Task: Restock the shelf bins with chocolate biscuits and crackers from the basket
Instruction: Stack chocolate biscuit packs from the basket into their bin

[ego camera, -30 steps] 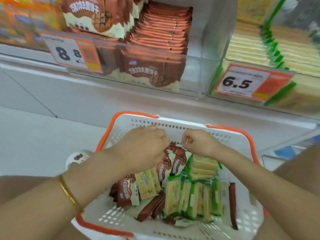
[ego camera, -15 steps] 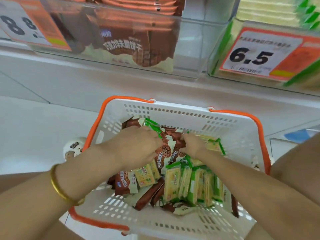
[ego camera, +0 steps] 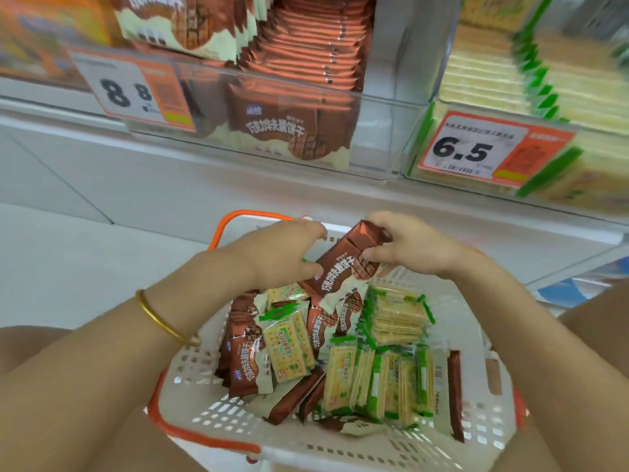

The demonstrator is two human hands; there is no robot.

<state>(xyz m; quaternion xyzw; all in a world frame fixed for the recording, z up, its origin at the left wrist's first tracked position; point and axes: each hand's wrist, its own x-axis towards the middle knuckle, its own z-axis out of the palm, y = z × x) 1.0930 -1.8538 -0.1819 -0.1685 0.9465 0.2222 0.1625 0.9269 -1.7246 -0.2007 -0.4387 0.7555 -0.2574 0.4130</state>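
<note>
Over the far rim of the white basket (ego camera: 204, 403), the right hand (ego camera: 405, 247) grips a chocolate biscuit pack (ego camera: 347, 267) by its far end; fingers curl over the top, thumb presses the printed face; pack tilted, far end raised above the rim, near end down among the other packs; left hand (ego camera: 282, 257) just beside the pack's left edge, thumb tip touching it, fingers half curled above; cannot tell if it has a real hold; gold bangle (ego camera: 160, 318) on the left wrist.

Basket has orange handles and slotted walls; loose chocolate biscuit packs (ego camera: 241, 356) lie toward its left side, some on edge; one single cracker pack (ego camera: 289, 345) lies face up on them; stacked cracker packs (ego camera: 398, 318) with green trim sit at the middle right; more cracker packs stand on edge in a row (ego camera: 374, 383) toward the near rim; one brown pack on edge (ego camera: 456, 393) along the right wall.

Above, on the shelf, a clear chocolate biscuit bin (ego camera: 381, 158) holds brown packs, one facing front, others stacked flat behind; 8.8 price tag (ego camera: 132, 90) on its left front; clear cracker bin (ego camera: 418, 144) to the right, packs in rows, blurred; 6.5 price tag (ego camera: 476, 151) on its front; pale floor tiles (ego camera: 68, 250) left of the basket.
</note>
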